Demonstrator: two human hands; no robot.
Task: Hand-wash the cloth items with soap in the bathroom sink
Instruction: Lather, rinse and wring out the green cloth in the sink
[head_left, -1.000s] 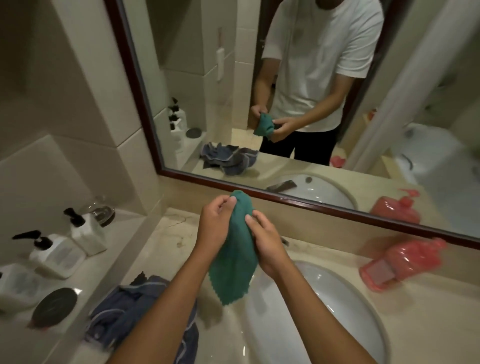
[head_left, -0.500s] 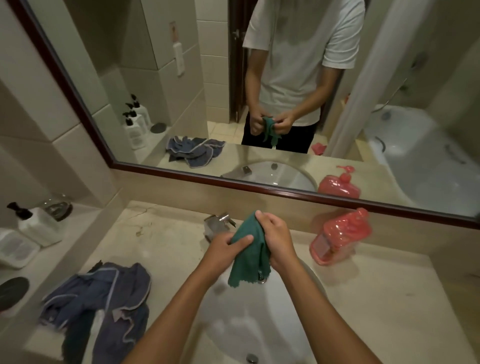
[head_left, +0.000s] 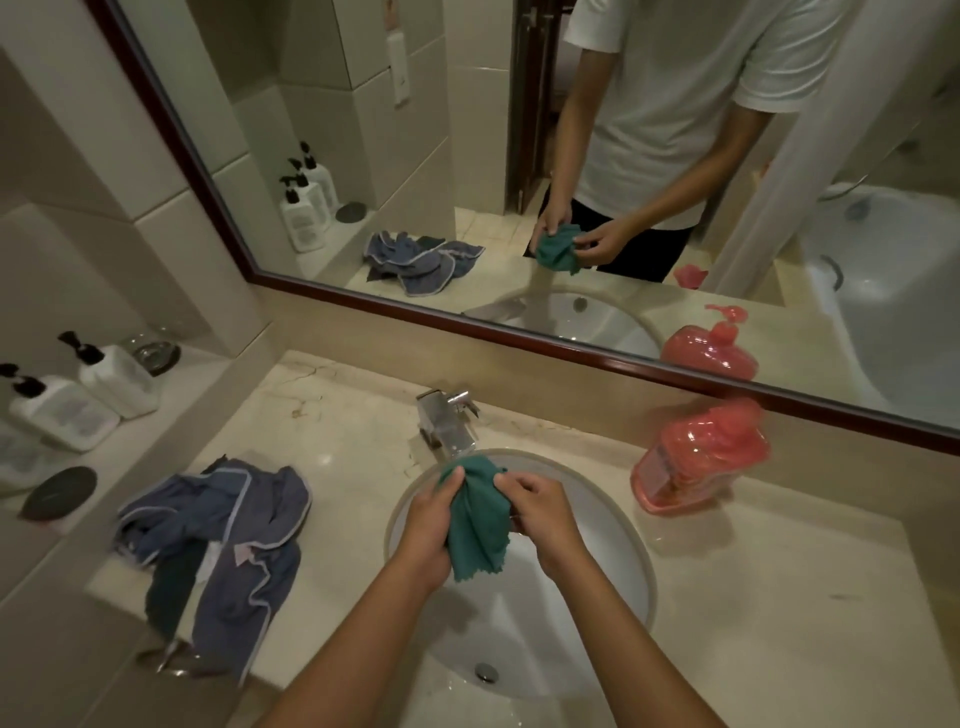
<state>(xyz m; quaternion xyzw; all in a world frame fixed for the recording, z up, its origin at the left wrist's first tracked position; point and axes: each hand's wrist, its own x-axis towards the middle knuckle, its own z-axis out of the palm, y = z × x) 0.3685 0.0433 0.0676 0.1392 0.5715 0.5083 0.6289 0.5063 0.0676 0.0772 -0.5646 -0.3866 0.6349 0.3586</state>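
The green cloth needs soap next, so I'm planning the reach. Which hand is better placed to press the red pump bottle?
The right hand, probably. The red soap bottle stands on the counter right of the sink, on that hand's side. The left hand can hold the green cloth alone.

Both forearms are bare and reach forward from the lower edge of the head view, converging toward the middle. The left hand (head_left: 428, 519) is turned palm inward, its fingers (head_left: 451, 480) curled around one side of a green cloth (head_left: 475, 519), with the thumb pressed on the upper edge. The right hand (head_left: 545, 512) faces it from the other side, knuckles up, its fingers bent and pinching the cloth's opposite edge. The two hands sit close together, level with each other, wrists slightly bent.
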